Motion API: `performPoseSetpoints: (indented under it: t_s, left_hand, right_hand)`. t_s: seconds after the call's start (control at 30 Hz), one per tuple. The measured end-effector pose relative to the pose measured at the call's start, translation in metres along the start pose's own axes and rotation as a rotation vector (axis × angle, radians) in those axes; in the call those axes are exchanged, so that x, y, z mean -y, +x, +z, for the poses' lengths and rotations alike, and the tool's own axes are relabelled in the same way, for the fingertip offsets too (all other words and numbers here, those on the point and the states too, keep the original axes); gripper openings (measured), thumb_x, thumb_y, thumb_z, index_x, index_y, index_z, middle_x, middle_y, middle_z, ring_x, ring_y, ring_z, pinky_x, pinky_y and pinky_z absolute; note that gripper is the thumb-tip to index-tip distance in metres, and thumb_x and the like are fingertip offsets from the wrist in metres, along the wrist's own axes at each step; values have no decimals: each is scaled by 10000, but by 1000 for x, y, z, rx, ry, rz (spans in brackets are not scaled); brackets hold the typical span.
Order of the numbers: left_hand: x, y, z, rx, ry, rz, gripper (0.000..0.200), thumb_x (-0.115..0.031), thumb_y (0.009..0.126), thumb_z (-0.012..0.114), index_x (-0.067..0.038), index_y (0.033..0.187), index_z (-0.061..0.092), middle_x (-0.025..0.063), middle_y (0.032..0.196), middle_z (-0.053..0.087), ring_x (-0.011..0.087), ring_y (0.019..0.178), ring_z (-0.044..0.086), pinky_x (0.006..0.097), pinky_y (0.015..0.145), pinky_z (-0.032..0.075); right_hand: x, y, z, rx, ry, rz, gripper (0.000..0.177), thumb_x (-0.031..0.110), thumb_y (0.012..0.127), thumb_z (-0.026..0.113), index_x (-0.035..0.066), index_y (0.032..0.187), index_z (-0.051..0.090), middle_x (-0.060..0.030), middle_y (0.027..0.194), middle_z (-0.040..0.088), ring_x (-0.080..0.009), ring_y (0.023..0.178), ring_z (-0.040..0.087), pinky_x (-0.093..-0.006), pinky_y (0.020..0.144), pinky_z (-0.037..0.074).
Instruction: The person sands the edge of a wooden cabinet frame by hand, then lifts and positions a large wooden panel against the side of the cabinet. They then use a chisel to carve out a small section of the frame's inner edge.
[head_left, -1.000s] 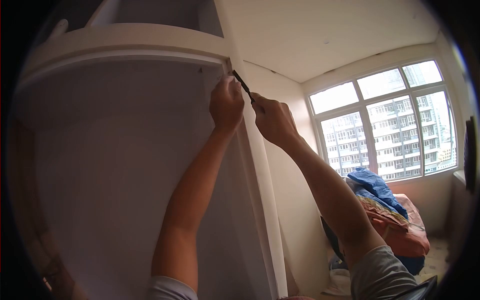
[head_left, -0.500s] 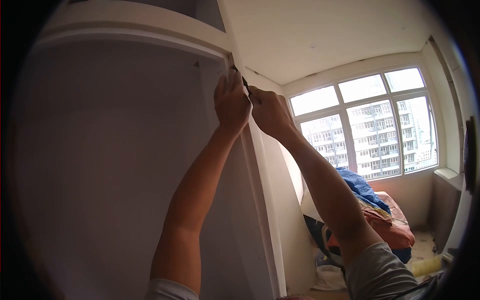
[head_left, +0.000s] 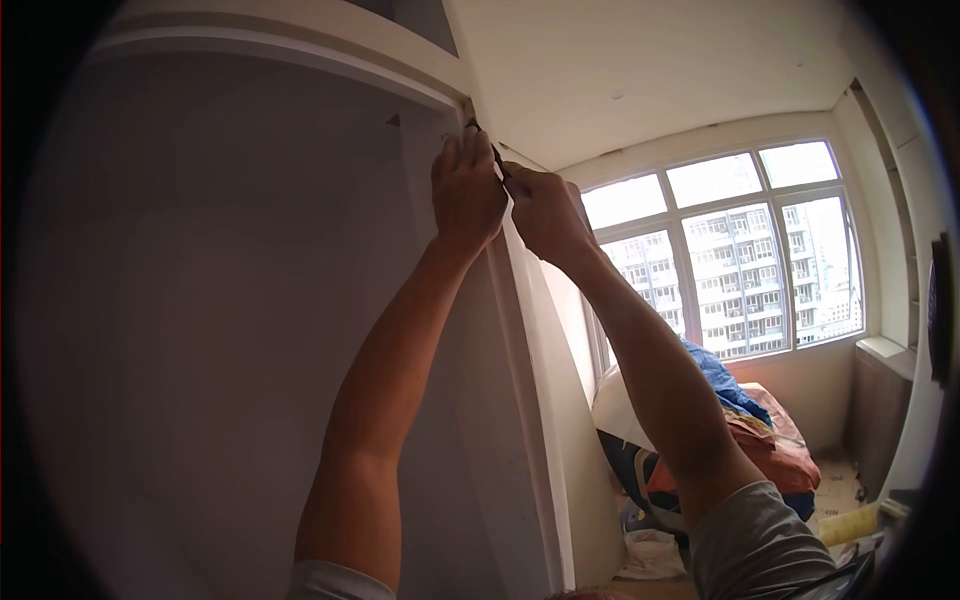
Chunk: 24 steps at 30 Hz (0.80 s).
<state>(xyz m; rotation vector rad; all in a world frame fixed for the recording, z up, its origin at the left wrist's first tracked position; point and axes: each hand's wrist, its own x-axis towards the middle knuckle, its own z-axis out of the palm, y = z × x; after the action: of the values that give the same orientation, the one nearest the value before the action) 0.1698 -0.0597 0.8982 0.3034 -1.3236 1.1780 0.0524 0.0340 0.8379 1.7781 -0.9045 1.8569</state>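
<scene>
Ceiling (head_left: 690, 50) and walls are pale, and a broad gridded window (head_left: 687, 285) on the right looks out on apartment blocks (head_left: 740, 255). Under it a blue sheet (head_left: 718, 385) lies heaped with orange cloth (head_left: 790, 455), near a white bag (head_left: 652, 557) and a yellowish roll (head_left: 848, 526). On the left I face a shadowed recess (head_left: 230, 300), edged by a pale, smooth upright post (head_left: 533, 420).

Near the top of that post, just below the crosspiece (head_left: 300, 30), sits a slim dark tool (head_left: 498, 157), narrow and aslant. My right hand (head_left: 547, 212) is closed round its lower end. My left hand (head_left: 468, 200) is raised beside it at the post, fingers bunched upward; they look small and dim up there, so I can't tell whether they grasp anything.
</scene>
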Motion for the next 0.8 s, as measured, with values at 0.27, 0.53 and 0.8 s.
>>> performPoseSetpoints:
  t_s: [0.27, 0.53, 0.8]
  left_hand:
    - [5, 4, 2, 12, 23, 27, 684, -184, 945, 732, 87, 1534, 513, 243, 1592, 547, 455, 1507, 454, 549, 1261, 356]
    - [7, 9, -6, 74, 68, 40, 720, -235, 942, 751, 81, 1542, 510, 229, 1590, 551, 434, 1493, 465, 521, 1277, 344]
    - [14, 19, -5, 6, 60, 84, 655, -213, 904, 780, 68, 1459, 577, 210, 1520, 603, 393, 1431, 525, 505, 1222, 406]
  right_hand:
    - [7, 6, -2, -8, -3, -15, 376, 159, 1080, 544, 63, 1386, 739, -114, 664, 659, -164, 520, 621, -355, 498, 530]
    - [7, 9, 3, -34, -7, -34, 390, 175, 1086, 517, 82, 1390, 743, -135, 732, 700, -188, 553, 656, -366, 534, 553]
    - [7, 22, 8, -34, -78, -49, 386, 188, 1090, 522, 86, 1390, 742, -184, 821, 749, -223, 635, 706, -395, 643, 588]
